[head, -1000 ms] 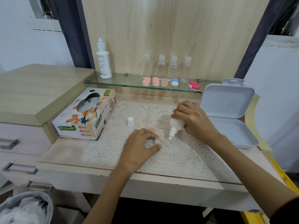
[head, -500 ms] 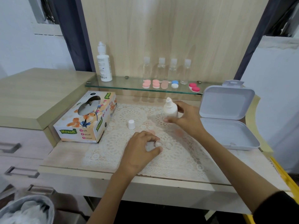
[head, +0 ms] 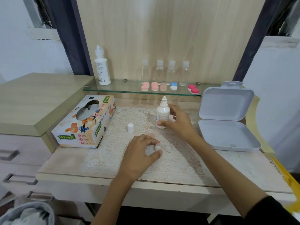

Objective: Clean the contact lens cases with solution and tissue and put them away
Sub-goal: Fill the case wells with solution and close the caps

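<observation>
Now the solution bottle (head: 162,114), tipped over the lens case (head: 168,149) a second ago, stands upright mid-frame on the counter (head: 68,159), right hand (head: 180,125) grip spread apart beside it, left hand (head: 139,158) pinching the case just below, so filling seems done and tissue-wiping next.

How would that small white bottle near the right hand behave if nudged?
Probably tippy: the small bottle is tall and narrow, standing on a bumpy lace mat. Likely light, being small plastic. Its cap is off, so a fall could spill solution.
</observation>
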Demonstrator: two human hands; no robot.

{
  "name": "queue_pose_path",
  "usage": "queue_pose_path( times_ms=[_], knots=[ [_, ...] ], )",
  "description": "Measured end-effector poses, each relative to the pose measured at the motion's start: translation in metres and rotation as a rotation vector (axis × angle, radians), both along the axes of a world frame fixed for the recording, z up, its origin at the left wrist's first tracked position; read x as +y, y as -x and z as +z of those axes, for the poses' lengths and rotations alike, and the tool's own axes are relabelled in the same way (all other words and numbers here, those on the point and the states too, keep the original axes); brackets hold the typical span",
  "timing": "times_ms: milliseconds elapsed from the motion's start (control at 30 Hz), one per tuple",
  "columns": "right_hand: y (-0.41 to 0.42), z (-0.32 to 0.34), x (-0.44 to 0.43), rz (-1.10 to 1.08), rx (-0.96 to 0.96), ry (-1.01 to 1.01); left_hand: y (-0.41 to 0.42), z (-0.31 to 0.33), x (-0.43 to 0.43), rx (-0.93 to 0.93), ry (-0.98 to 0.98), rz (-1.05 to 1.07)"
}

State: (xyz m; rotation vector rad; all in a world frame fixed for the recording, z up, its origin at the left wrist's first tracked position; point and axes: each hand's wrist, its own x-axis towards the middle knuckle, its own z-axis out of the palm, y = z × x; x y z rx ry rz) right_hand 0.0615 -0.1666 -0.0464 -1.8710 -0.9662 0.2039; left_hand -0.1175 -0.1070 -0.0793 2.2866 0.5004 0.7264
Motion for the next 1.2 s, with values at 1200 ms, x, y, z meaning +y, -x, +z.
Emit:
queue_pose_path(
  times_ms=[1200],
  knots=[
    [0.041, -0.019, -0.075, 0.155, -0.090, 0.050, 0.002, 0.015, 0.013, -0.023, -0.002, -0.085]
  ],
)
